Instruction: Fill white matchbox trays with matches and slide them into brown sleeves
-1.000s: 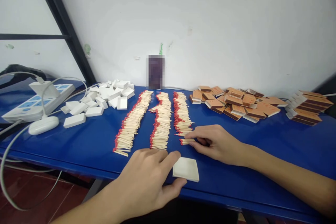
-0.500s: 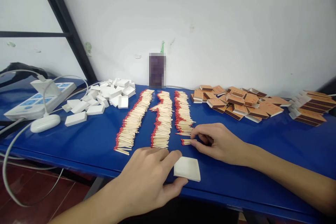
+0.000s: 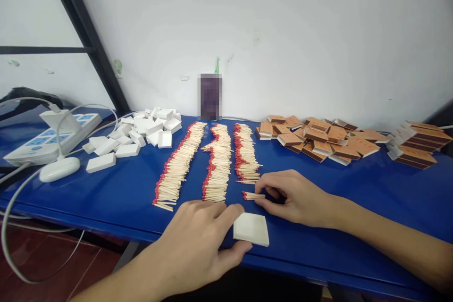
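My left hand (image 3: pixel 201 240) reaches in from the lower left, its thumb and forefinger closed on two sides of a white matchbox tray (image 3: pixel 251 229) near the table's front edge. The open side of the tray faces up, and no matches show inside. Beyond it, my right hand (image 3: pixel 293 198) has its thumb and forefinger bent around the bare ends of a few red-tipped matches (image 3: pixel 252 196). These lie just in front of the right-hand row of matches (image 3: pixel 247 151). Two more long rows, a middle row (image 3: pixel 218 165) and a left row (image 3: pixel 180 167), run away from me.
White trays (image 3: pixel 141 127) are heaped at the back left. Brown matchbox sleeves (image 3: pixel 318 137) lie piled at the back right, with more sleeves stacked (image 3: pixel 421 144) at far right. A power strip (image 3: pixel 53 139) with cables sits left. A blurred dark object (image 3: pixel 210 96) stands against the wall.
My right thumb has slid slightly toward me, to the near side of the few matches, whose ends now show between thumb and forefinger. My left hand stays at the tray; the view shifts slightly.
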`<state>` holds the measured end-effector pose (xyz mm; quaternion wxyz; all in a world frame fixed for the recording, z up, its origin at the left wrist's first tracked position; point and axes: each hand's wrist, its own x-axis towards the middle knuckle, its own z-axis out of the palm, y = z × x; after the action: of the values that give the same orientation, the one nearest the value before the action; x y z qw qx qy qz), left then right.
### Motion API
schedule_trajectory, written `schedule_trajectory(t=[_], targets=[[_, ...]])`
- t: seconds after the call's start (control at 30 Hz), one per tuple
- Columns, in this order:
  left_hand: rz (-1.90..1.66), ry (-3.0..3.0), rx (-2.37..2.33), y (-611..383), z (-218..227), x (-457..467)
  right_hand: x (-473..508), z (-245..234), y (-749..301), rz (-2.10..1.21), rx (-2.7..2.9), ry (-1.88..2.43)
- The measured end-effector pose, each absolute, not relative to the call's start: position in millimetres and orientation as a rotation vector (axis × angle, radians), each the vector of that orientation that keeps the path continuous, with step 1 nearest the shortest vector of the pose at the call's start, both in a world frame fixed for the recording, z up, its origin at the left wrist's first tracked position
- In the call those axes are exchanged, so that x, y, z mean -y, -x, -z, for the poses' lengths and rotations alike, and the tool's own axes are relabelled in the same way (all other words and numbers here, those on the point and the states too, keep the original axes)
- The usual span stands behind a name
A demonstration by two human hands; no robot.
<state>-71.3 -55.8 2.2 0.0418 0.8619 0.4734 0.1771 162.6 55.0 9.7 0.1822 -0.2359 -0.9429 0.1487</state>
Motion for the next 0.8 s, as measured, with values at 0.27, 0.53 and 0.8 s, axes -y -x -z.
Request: schedule_trajectory(t=[0.27, 0.53, 0.8], targets=[[-0.554, -2.635, -1.450, 71.9, -0.4, 56.8, -58.4, -6.3, -164.1, -0.436, 2.548, 0.715], [-0.550, -2.639, -1.449, 71.5, -1.6, 55.6, -63.0, -4.8, -165.9, -0.421, 2.591, 0.592], [-0.533, -2.623, -1.453, 71.4, -1.6, 57.7, -60.3, -7.1, -164.8, -0.408, 2.638, 0.559]])
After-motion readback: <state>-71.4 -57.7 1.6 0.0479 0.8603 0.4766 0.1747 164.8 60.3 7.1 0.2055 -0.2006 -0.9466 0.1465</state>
